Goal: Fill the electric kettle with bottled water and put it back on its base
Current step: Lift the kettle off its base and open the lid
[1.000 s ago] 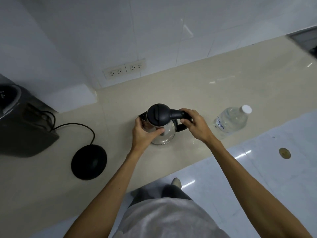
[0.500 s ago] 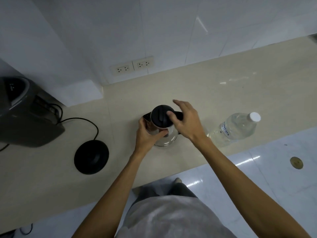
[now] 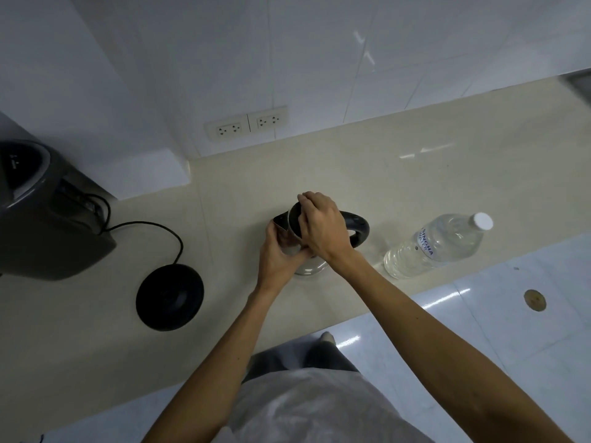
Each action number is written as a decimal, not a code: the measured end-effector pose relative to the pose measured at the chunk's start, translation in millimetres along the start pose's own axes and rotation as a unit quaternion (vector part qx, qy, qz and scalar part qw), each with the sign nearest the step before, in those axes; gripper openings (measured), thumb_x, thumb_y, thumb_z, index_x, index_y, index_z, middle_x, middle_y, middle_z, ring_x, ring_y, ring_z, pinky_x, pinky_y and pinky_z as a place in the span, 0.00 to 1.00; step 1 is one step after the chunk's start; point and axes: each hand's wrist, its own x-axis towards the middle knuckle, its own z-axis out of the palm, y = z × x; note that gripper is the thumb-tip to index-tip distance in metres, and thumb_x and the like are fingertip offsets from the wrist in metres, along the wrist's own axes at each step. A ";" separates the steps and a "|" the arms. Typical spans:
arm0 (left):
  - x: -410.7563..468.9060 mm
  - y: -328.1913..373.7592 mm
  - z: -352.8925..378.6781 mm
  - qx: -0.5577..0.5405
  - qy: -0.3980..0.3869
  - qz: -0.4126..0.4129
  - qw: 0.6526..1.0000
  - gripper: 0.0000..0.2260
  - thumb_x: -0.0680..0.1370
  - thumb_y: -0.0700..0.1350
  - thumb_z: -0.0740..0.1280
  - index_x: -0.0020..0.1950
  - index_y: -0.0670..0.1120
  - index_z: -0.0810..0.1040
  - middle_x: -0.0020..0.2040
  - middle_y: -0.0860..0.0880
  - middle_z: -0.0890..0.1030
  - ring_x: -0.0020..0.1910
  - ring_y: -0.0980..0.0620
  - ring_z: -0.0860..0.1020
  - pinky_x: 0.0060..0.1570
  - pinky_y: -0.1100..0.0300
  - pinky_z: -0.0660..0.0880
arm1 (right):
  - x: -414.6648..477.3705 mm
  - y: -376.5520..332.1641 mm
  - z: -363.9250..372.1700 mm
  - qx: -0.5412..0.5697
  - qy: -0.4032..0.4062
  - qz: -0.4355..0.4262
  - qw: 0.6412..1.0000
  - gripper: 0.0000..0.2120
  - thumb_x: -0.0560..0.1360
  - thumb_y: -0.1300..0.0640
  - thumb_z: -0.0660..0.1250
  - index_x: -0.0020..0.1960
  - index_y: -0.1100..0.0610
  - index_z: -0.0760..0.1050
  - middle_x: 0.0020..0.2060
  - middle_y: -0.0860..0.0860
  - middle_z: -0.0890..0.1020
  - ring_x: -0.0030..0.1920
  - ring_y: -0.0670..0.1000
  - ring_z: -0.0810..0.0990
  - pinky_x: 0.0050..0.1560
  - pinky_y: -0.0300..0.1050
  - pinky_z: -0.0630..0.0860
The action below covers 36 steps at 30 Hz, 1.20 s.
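**Both hands on the kettle, lid gripped from above**

The kettle [image 3: 315, 266] is stood on the counter [image 3: 415, 187] and is held by both hands. The left hand [image 3: 279, 259] is wrapped around the near left side of the steel body, fingers curled and thumb pressed against the metal. The right hand [image 3: 323, 230] is laid over the top, its fingers bent down and closed on the dark lid [image 3: 295, 220]; whether the lid is lifted or shut cannot be told. The black handle [image 3: 358, 230] is seen just right of the right hand, untouched. The water bottle [image 3: 438, 246], capped, is laid on its side further to the right of that hand, apart from the kettle. The round black base [image 3: 169, 301] is set well to the left of the left hand, its cord [image 3: 166, 231] run toward a dark appliance [image 3: 41, 215] further left.
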 end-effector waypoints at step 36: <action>21.2 -18.8 -33.2 -0.001 -0.101 -0.003 0.995 0.34 0.66 0.46 0.85 0.70 0.52 0.78 0.61 0.59 0.85 0.65 0.60 0.81 0.66 0.62 0.75 | -20.3 73.8 -87.9 0.341 0.075 0.271 0.897 0.15 0.85 0.55 0.57 0.63 0.56 0.81 0.58 0.49 0.85 0.60 0.43 0.81 0.64 0.42 0.76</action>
